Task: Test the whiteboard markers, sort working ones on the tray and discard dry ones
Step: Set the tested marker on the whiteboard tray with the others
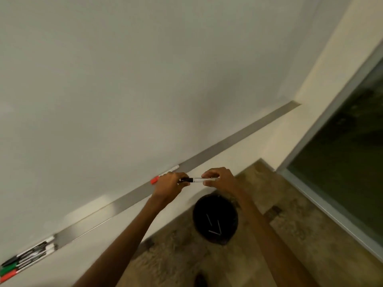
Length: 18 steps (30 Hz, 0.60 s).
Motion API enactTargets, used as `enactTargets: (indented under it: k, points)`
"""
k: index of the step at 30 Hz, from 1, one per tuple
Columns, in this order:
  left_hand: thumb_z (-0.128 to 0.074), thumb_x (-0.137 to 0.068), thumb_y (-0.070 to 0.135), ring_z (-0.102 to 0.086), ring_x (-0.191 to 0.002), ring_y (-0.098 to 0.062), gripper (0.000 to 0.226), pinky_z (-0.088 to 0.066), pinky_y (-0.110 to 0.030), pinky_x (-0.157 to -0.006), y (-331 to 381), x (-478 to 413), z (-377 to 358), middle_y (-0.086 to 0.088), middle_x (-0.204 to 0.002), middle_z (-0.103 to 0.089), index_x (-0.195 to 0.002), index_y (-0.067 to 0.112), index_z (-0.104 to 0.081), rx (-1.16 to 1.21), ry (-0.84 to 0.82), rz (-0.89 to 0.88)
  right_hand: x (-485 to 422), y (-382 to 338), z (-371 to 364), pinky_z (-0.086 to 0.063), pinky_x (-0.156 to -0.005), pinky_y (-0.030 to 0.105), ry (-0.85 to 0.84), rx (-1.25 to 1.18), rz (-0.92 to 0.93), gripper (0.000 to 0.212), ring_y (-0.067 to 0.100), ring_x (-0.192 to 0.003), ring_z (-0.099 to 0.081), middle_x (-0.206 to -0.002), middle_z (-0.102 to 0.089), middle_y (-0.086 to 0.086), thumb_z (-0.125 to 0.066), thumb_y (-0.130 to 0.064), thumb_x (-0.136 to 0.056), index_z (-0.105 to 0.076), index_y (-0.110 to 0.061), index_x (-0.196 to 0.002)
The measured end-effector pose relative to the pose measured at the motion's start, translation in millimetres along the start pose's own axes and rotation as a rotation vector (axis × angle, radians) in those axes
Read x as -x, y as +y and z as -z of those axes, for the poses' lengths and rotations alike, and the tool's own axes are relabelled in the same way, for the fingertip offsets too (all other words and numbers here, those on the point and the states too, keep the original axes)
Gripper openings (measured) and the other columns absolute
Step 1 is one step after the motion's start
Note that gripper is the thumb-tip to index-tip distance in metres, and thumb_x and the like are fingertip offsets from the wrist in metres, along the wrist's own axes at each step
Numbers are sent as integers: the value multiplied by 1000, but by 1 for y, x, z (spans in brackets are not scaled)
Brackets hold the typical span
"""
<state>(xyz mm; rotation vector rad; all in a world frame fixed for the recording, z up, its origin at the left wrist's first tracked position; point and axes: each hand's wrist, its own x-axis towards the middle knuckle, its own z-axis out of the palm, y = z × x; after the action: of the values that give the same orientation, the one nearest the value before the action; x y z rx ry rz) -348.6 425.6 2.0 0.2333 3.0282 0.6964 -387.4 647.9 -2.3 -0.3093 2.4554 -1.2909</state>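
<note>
Head view, single frame. Both hands sit at centre frame, just in front of the tray.

- Left hand (170, 183): grip closed round the black cap end of a black-capped whiteboard marker (195, 180).
- Right hand (219, 179): grip is a narrow pinch, fingertips and thumb on the marker's white barrel.
- The marker lies roughly level between the two hands, cap towards the left of the frame. I cannot tell whether the cap is seated or partly off.
- Metal tray (238, 139): runs diagonally from lower left to upper right under the whiteboard (124, 79).
- A red-capped marker (162, 175) lies on the tray just behind the left hand.
- A cluster of markers (31, 255) lies on the tray at far lower left, with black, green and red caps showing; the frame is too blurred there for a count.
- Black round bin (215, 204): on the floor (176, 255) below the hands, lower centre. It has pale marker bodies (215, 226) inside; I make out three.
- Dark window (352, 152) at the right edge.
</note>
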Motion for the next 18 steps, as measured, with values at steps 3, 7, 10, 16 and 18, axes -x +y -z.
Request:
enactTargets:
  k: [3, 7, 10, 16, 18]
  points:
    - [-60, -91, 34, -65, -84, -17, 18, -53, -34, -74, 8, -15, -44, 5, -95, -73, -107, 30, -69, 34, -64, -31, -3, 47, -5, -53, -90, 29, -21, 80, -37, 21, 8, -93, -64, -103, -71, -9, -67, -29, -86, -72, -27, -106]
    - [-54, -94, 35, -65, -95, -21, 26, -46, -30, -76, 13, -34, -95, 6, -107, -72, -119, 31, -62, -1, -121, -33, -6, 94, -5, -44, -95, 21, 0, 136, -86, 24, 8, -99, -60, -110, -69, -6, -61, -22, -91, -70, -21, -113]
    - [-49, -97, 30, -66, -91, -21, 23, -45, -30, -75, 20, -46, -122, 5, -104, -72, -112, 32, -66, -20, -167, -56, -6, 121, -6, -42, -89, 12, 61, 143, -83, 23, 10, -97, -60, -107, -69, -2, -61, -19, -90, -70, -12, -111]
    - [-44, -98, 28, -64, -93, -26, 25, -45, -36, -76, 28, -73, -162, 0, -104, -70, -114, 29, -63, -84, -245, -40, -25, 171, -9, -52, -86, 36, 72, 131, -120, 20, 18, -92, -65, -99, -72, 2, -63, -19, -84, -71, -18, -102]
    - [-43, -98, 30, -64, -94, -25, 26, -46, -35, -78, 29, -81, -173, 0, -106, -70, -117, 30, -61, -107, -277, -35, -29, 181, -8, -51, -85, 34, 89, 124, -139, 22, 19, -93, -65, -100, -72, 2, -62, -22, -84, -72, -17, -103]
